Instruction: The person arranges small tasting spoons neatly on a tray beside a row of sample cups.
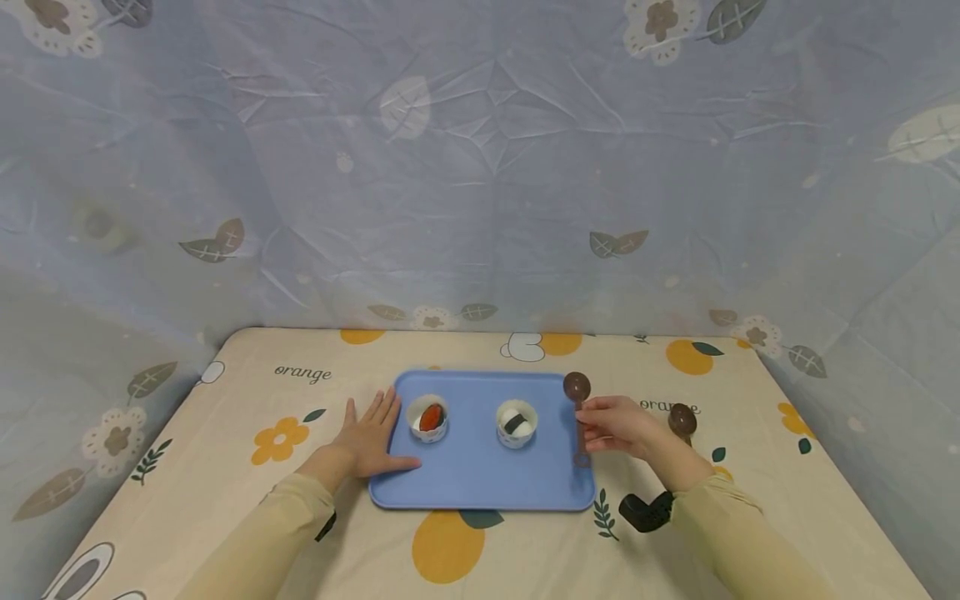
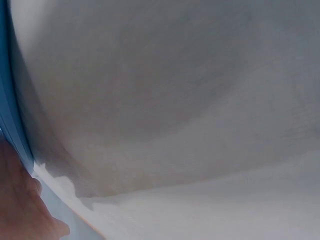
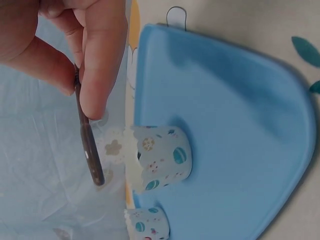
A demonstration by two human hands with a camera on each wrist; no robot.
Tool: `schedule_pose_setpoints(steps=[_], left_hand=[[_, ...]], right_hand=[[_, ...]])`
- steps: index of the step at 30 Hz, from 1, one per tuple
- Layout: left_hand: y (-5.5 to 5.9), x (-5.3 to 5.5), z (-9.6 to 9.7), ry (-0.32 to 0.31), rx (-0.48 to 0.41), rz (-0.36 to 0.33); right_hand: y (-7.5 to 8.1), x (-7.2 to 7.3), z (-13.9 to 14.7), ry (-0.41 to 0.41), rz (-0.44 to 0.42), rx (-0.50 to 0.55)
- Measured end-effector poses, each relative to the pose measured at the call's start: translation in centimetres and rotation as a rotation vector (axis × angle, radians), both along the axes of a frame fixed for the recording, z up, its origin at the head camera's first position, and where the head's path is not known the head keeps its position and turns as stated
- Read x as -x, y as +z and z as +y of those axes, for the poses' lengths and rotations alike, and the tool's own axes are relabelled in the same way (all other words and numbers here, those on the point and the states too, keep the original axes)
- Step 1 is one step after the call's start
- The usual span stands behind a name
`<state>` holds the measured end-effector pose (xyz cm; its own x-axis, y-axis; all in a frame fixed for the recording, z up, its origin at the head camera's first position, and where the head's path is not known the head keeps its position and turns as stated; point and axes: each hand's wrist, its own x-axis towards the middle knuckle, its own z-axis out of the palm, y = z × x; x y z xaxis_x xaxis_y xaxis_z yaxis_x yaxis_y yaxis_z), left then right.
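My right hand [image 1: 617, 429] pinches a brown spoon [image 1: 577, 388] by its handle, between thumb and fingers. Its round bowl points away from me, over the right side of the blue tray [image 1: 480, 492]. In the right wrist view the spoon handle [image 3: 91, 155] hangs from the fingertips. My left hand [image 1: 366, 442] lies with spread fingers on the tray's left edge. On the tray stand two paper cups: the left cup [image 1: 415, 425] holds a red and orange piece [image 1: 431, 417], and the right cup [image 1: 529, 435] a white piece with a black band [image 1: 514, 422].
A second brown spoon [image 1: 682, 419] lies right of the tray, partly behind my right forearm. Below it, a black curved object [image 1: 645, 512] is half covered by the right sleeve. The patterned tablecloth [image 1: 360, 550] reaches back to a hanging grey-blue curtain [image 1: 480, 208].
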<state>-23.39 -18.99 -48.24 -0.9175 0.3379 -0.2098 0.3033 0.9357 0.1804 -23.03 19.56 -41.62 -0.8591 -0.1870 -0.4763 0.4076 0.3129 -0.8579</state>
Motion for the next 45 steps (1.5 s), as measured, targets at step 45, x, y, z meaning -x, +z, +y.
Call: schedule_pose_setpoints(steps=[45], left_hand=[[1.1, -0.3, 0.3, 0.001, 0.0, 0.001]], right_hand=[[1.4, 1.1, -6.4, 0.063, 0.026, 0.112]])
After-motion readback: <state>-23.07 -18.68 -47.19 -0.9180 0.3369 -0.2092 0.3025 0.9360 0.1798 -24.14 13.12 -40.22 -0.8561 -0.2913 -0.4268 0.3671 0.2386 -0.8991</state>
